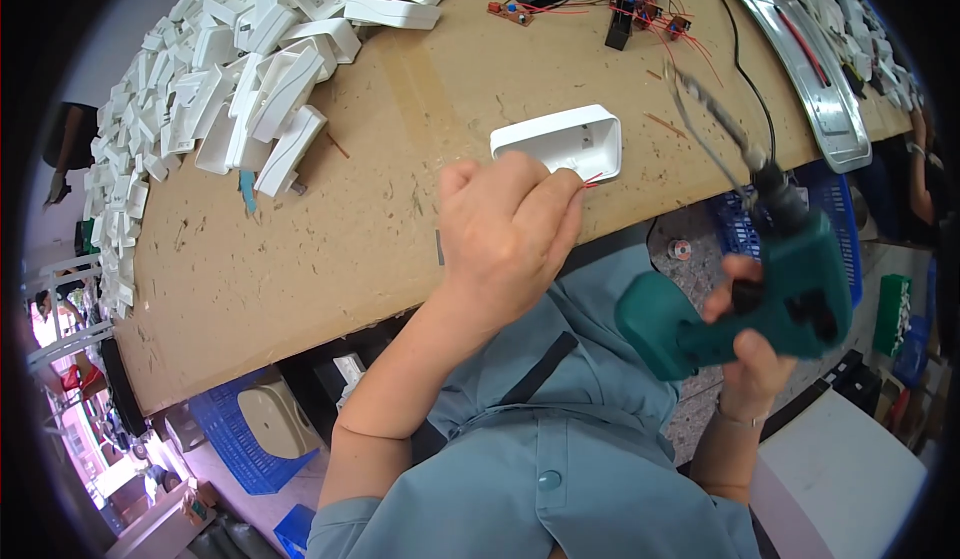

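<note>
On the brown tabletop, near its front edge, lies an open white plastic housing, its hollow side facing me. My left hand is closed at the near side of this housing, and thin red wires stick out by its fingertips. Whether those fingers also touch the housing is hidden behind the hand. To the right, beyond the table edge, my right hand grips a green cordless drill by the handle. Its long bit points up and to the left, over the table, slightly blurred.
Many white plastic housings are heaped along the left. Small boards with red wires and black parts lie at the back, beside a black cable. A metal tray sits at the right edge, above a blue basket.
</note>
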The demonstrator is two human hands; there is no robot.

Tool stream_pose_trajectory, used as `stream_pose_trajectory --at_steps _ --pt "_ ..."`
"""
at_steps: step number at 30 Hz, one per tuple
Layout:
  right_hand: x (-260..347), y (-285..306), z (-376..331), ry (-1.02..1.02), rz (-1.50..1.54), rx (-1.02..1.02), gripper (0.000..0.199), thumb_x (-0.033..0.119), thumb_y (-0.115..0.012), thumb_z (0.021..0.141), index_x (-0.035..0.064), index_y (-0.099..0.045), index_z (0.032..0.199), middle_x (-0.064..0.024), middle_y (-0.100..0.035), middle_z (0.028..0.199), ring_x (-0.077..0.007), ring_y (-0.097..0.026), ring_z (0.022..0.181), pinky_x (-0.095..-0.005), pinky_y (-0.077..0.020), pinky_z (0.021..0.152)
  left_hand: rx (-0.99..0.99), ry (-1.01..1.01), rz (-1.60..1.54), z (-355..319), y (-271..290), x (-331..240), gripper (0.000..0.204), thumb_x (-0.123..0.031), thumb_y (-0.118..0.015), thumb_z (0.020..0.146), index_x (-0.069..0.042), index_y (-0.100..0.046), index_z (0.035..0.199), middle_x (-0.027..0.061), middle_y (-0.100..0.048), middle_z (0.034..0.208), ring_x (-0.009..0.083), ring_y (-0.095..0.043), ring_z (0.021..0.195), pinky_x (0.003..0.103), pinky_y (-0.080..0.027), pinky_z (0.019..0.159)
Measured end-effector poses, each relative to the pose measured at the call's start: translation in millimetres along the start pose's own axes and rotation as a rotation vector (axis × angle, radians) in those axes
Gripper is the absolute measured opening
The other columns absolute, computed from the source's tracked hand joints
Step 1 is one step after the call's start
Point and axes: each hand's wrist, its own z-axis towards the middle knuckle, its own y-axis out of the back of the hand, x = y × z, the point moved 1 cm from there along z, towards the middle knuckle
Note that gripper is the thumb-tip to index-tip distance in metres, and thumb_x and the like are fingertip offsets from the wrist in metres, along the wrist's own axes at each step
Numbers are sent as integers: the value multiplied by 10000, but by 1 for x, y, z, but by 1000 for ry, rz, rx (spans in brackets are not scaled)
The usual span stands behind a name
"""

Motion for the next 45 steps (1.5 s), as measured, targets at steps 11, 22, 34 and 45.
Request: stream_pose_trajectory --at_steps 11,22,34,45 --pt "-2 -3 -49 -181 -288 69 583 162 -743 761 -74 -497 1234 -196 -598 1157 -197 -627 810 -297 -505 680 37 68 53 20 -9 6 77 -70 -690 688 -42 -658 753 88 -582 1054 254 -554 978 423 -333 835" --pt "-8 -20 -42 -175 -325 20 509 116 -697 792 -44 -507 1236 -156 -602 1131 -173 -608 834 -295 -506 719 87 78 14 21 -19 11 70 -29 -648 673 11 -622 724 110 -570 1009 269 -537 923 402 -360 837" --pt "-13 -19 -37 -123 -348 82 484 63 -670 811 -34 -496 1252 -156 -592 1149 -176 -603 840 -295 -498 736 62 55 15 20 -24 10 82 -20 -649 650 24 -598 697 117 -550 1001 276 -521 900 394 -358 804" --pt "-13 -28 -31 -78 -347 -47 405 -16 -737 749 -58 -588 1123 -114 -655 934 -149 -637 770 -276 -525 684 59 56 28 21 -24 9 83 -18 -649 639 24 -593 684 117 -551 993 275 -524 901 394 -359 800"
